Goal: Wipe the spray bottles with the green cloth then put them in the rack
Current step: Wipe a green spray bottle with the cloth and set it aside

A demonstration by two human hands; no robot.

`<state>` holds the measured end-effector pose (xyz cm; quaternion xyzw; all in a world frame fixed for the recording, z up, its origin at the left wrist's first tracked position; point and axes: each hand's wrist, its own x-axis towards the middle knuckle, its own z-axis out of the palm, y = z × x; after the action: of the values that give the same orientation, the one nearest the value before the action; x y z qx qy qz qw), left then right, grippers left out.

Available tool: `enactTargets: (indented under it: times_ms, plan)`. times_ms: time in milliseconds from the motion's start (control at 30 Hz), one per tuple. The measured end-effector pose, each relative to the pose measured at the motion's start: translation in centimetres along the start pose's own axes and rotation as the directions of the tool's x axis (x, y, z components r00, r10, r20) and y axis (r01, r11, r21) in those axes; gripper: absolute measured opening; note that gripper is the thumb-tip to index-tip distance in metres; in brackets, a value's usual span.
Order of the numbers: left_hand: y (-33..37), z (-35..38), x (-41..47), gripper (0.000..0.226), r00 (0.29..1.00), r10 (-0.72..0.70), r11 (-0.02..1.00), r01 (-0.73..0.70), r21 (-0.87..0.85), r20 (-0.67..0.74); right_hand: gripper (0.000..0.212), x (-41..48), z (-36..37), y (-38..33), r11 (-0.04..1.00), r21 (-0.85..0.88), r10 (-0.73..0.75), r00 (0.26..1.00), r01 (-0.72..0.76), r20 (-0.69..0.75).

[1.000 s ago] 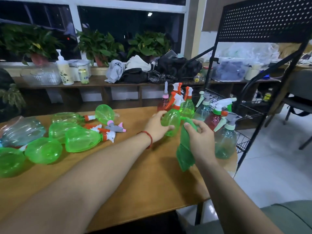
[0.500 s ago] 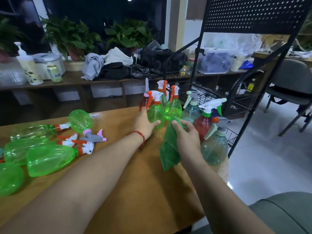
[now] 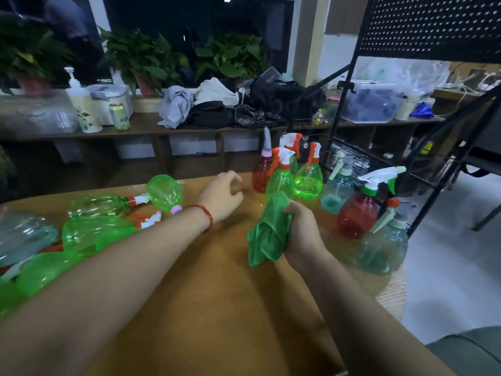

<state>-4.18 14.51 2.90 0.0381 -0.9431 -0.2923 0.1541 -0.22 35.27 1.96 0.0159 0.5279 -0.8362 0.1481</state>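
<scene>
The wooden desk fills the lower half of the view. A black metal rack stands just off the desk's edge at 2 o'clock. A long shelf runs across at 12 o'clock and carries three potted plants, heaped clothes and jars.

Seven upright spray bottles cluster on the desk between 1 and 3 o'clock, close beside the rack: three green, two red, two pale teal. At 9 o'clock at least six lying spray bottles rest on their sides, mostly green and one clear. The left forearm crosses over them, so the exact count cannot be told.

The green cloth hangs bunched just right of centre, in front of the nearest green upright bottle. The right hand has its grip clamped around the cloth. The left hand hovers over the desk at 12 o'clock, just left of the upright group. Its grip is loosely curled and apart, holding nothing. A red bracelet circles the left wrist.
</scene>
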Motion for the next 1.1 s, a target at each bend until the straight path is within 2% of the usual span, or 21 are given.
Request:
enactTargets:
  times_ms: [67,200,267,333,367,467,533,633,733,833,967,1100]
  plan:
    - [-2.5,-3.8,-0.3,0.031,0.999,0.012,0.999,-0.009,0.053,-0.049,0.020,0.3,2.3,0.9,1.000,-0.023,-0.003,1.000,0.003,0.022]
    - [-9.0,-11.3,0.3,0.042,0.995,-0.029,0.989,0.042,0.141,-0.091,0.036,1.4,6.0,2.9,0.999,-0.038,0.015,0.998,-0.012,0.062]
    - [-12.5,-14.3,0.9,0.053,1.000,-0.010,0.966,0.009,0.258,0.002,0.047,1.9,6.9,3.8,0.998,-0.035,0.055,0.995,-0.052,0.079]
    - [-14.9,-16.1,1.3,0.062,0.984,0.038,0.906,-0.107,0.409,0.173,0.059,2.3,7.4,4.5,0.996,-0.026,0.087,0.992,-0.085,0.089]
    - [-15.6,-16.4,1.5,0.065,0.969,0.043,0.867,-0.157,0.474,0.243,0.059,2.5,7.5,4.7,0.996,-0.019,0.091,0.992,-0.090,0.088]
    - [-15.9,-16.2,2.7,0.087,0.918,0.030,0.719,-0.295,0.629,0.397,0.034,2.6,7.5,4.9,0.994,-0.023,0.107,0.989,-0.105,0.101]
    - [-15.4,-15.4,3.5,0.102,0.873,0.015,0.625,-0.389,0.677,0.488,0.031,2.5,7.1,5.0,0.993,-0.031,0.120,0.988,-0.117,0.094]
    - [-15.0,-13.8,4.4,0.097,0.832,0.050,0.580,-0.475,0.662,0.553,0.034,2.4,6.2,5.3,0.991,-0.017,0.132,0.986,-0.131,0.102]
    - [-15.5,-13.1,5.0,0.088,0.839,0.141,0.591,-0.498,0.635,0.526,0.035,2.0,5.3,5.6,0.991,-0.042,0.129,0.983,-0.124,0.131]
    - [-15.0,-13.9,4.3,0.093,0.882,0.134,0.645,-0.424,0.636,0.452,0.037,1.6,4.7,5.9,0.995,-0.061,0.093,0.983,-0.084,0.159]
    - [-13.0,-14.5,1.8,0.091,0.955,0.157,0.758,-0.279,0.589,0.250,0.038,0.9,4.9,6.6,0.997,-0.079,0.026,0.985,-0.012,0.171]
    - [-9.3,-13.8,-3.3,0.087,0.996,0.089,0.933,-0.081,0.350,-0.007,0.039,-0.5,5.2,7.4,0.989,-0.079,-0.110,0.981,0.123,0.157]
